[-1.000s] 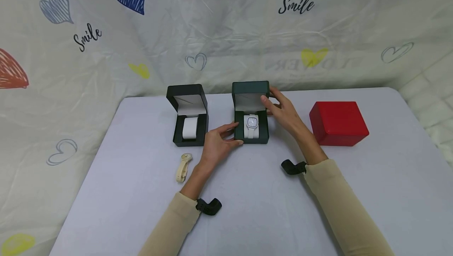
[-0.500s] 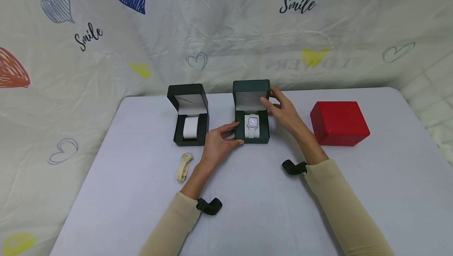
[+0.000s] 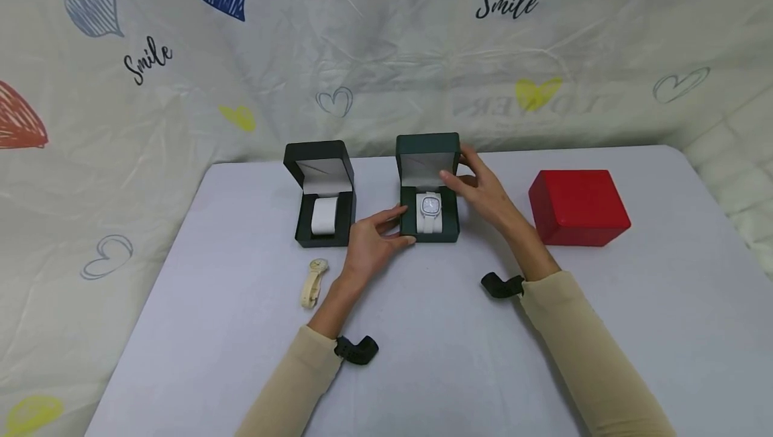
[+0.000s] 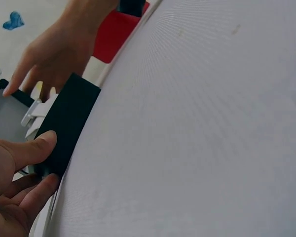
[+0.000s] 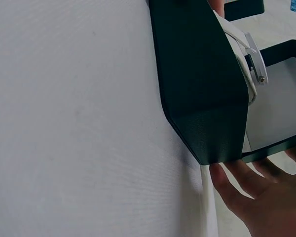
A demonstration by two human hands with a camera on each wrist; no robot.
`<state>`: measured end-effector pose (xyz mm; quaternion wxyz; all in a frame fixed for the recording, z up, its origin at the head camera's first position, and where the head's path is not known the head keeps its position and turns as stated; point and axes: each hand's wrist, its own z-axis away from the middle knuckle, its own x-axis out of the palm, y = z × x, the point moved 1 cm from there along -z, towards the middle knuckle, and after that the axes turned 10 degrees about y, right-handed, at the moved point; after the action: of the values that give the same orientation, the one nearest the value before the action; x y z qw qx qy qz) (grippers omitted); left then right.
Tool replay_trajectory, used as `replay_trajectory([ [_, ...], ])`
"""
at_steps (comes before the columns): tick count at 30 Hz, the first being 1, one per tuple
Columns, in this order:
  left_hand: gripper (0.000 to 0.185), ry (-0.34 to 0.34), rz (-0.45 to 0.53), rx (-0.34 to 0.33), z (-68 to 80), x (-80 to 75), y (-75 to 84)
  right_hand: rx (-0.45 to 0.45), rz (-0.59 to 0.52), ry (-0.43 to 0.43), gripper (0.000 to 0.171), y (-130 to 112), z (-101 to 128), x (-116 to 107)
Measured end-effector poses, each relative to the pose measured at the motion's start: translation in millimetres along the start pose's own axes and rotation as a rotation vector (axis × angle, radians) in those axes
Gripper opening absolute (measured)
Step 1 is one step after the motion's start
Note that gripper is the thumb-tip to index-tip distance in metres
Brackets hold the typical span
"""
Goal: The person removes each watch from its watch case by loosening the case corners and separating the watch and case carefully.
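Observation:
A dark green watch box (image 3: pixel 449 225) stands on the table with its lid raised. Inside, a white watch (image 3: pixel 431 206) with a squarish face is wrapped round a white cushion. My left hand (image 3: pixel 368 249) grips the box's front left corner; the left wrist view shows the thumb (image 4: pixel 42 145) on one face and fingertips at the lower edge. At the lid's right side, my right hand (image 3: pixel 486 195) has its thumb by the inner rim and its other fingers behind, partly hidden. In the right wrist view, fingertips (image 5: pixel 219 173) press by the box's back corner.
Left of the green box is a black watch box (image 3: pixel 347 222), lid up, holding a bare white cushion (image 3: pixel 324 216). A cream watch (image 3: pixel 311 284) lies in front of it. On the right sits a closed red box (image 3: pixel 582 199). A heart-print sheet (image 3: pixel 398 47) hangs behind the table.
My right thumb has slid slightly down and inward along the lid's right edge. The left hand, boxes and watches keep their places.

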<state>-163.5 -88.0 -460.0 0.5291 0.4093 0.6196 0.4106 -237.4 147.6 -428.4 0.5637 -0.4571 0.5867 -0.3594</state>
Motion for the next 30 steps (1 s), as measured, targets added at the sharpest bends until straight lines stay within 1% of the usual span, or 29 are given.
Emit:
replay_trajectory([
  [6, 0.059, 0.001, 0.006, -0.008, -0.1, -0.6, 0.0, -0.013, 0.017, -0.005, 0.072, 0, 1, 2],
  [14, 0.059, -0.005, 0.014, -0.018, 0.3, -0.6, 0.5, -0.048, 0.054, 0.019, 0.081, -1, 6, 1],
  [17, 0.06, -0.01, 0.014, -0.02, 0.1, -0.1, 0.4, -0.072, 0.08, 0.058, 0.083, -2, 9, 0],
  [21, 0.059, -0.014, 0.013, -0.021, -0.1, 0.6, 0.2, -0.111, 0.114, 0.147, 0.081, -4, 14, 1],
  [25, 0.058, -0.015, 0.017, -0.021, 0.3, 0.8, 0.0, -0.149, 0.134, 0.228, 0.073, -8, 19, 0],
  [30, 0.059, -0.007, 0.025, -0.033, 0.6, 0.5, 0.0, -0.174, 0.151, 0.245, 0.062, -14, 25, 0],
])
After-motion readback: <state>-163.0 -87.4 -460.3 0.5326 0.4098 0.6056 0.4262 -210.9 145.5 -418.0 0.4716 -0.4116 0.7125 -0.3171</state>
